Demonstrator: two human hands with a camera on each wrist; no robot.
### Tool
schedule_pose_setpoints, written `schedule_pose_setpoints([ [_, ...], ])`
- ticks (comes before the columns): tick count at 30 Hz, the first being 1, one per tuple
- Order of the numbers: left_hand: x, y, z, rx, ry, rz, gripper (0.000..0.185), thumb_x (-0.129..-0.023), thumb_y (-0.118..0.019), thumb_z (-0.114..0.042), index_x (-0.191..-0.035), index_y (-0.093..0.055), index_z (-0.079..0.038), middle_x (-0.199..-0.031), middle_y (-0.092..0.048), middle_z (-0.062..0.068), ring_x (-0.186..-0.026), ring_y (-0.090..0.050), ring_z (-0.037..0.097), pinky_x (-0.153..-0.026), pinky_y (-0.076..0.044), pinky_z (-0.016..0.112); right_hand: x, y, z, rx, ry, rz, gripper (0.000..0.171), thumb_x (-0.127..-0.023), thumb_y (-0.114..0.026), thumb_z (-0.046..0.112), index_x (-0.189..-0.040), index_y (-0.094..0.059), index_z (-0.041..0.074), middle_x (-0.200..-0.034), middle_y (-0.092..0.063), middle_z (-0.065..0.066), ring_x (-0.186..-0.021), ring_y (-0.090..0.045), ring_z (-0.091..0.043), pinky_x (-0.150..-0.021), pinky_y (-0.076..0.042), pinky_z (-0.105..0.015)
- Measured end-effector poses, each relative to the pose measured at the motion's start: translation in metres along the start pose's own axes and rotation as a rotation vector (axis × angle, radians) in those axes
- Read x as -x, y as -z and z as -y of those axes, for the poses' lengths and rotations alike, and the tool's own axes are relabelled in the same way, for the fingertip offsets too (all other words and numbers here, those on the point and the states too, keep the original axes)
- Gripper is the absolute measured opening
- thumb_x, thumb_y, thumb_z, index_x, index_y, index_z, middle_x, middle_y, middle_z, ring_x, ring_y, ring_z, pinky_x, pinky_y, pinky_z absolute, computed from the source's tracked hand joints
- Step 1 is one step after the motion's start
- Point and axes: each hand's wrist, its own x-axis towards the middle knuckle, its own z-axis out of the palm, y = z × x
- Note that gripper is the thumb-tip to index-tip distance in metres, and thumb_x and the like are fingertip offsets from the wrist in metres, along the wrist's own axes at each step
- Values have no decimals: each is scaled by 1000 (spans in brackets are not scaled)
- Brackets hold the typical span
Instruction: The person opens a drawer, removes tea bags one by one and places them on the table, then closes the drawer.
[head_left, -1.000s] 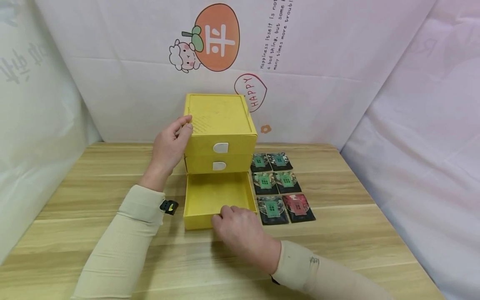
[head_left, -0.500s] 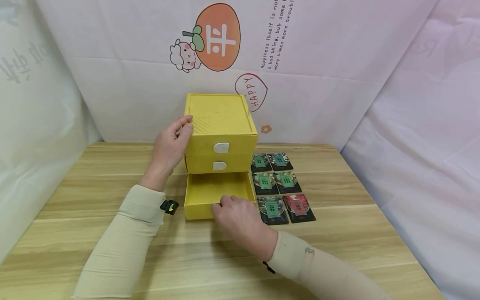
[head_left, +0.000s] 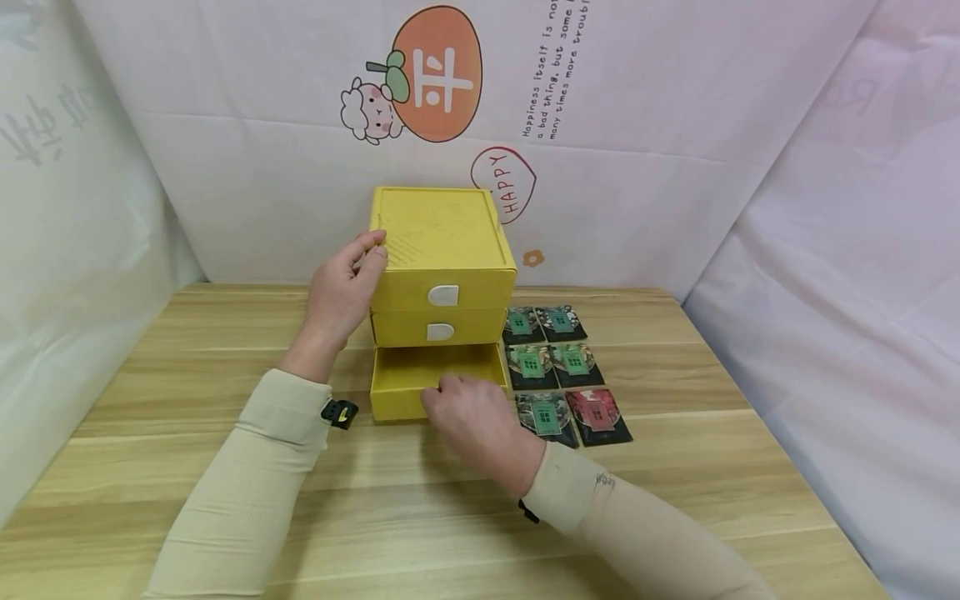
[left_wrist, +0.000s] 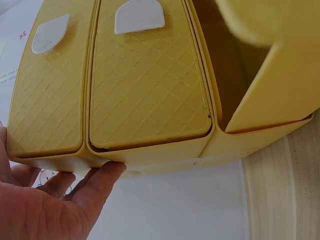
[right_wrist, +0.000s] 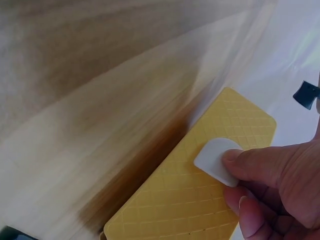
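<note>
- The yellow drawer chest (head_left: pixel 441 265) stands on the wooden counter (head_left: pixel 187 467) against the backdrop; it looks like thin moulded plastic, light and fairly stiff, liable to slide if one drawer is worked without bracing.
- The left hand (head_left: pixel 341 292) braces it, fingers curled over the top left edge, thumb on the lid.
- The bottom drawer (head_left: pixel 420 379) stands partly out, an empty open tray.
- The right hand (head_left: pixel 468 421) grips its front, pinching the small white tab (right_wrist: pixel 217 160), the natural place to take hold.
- Drawer faces carry a quilted diamond pattern (left_wrist: pixel 150 90), matte rather than slippery.
- Six flat foil sachets (head_left: pixel 562 367) lie in rows just right of the chest.
</note>
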Motion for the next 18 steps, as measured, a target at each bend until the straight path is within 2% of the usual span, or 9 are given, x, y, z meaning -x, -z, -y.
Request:
schedule_pose_setpoints([
  [4,0,0,1,-1,-1,3,55,-107,-42,-54,-153,-56,-28,-164,-43,-5,-112,-59,26,-90,-44,41,-5,-4,-3,-11,-9,-5,28,-79,-62,-10,-71,-58,17,-64,-50,2,-53,-49,-11,-40,-43,-27],
  [9,-1,-1,2,-3,4,-3,55,-107,-42,-54,-153,-56,-28,-164,-44,-5,-118,-59,25,-93,-46,43,-11,-7,-5,-13,-30,30,26,-83,-65,-9,-75,-63,16,-67,-53,0,-55,-54,-13,-43,-48,-29],
  [14,-2,-1,2,1,4,-8,55,-107,-43,-53,-153,-56,-27,-164,-43,-5,-114,-59,25,-92,-46,43,-16,-9,-8,-4,-39,74,22,-89,-66,-5,-80,-66,15,-70,-56,-1,-58,-56,-14,-45,-50,-30],
  [18,-1,-1,2,1,3,-10,55,-107,-43,-53,-153,-56,-27,-164,-44,-4,-115,-59,24,-93,-46,42,-19,-13,-10,5,-41,75,20,-89,-68,-3,-82,-67,15,-70,-57,-1,-59,-58,-14,-45,-50,-30],
])
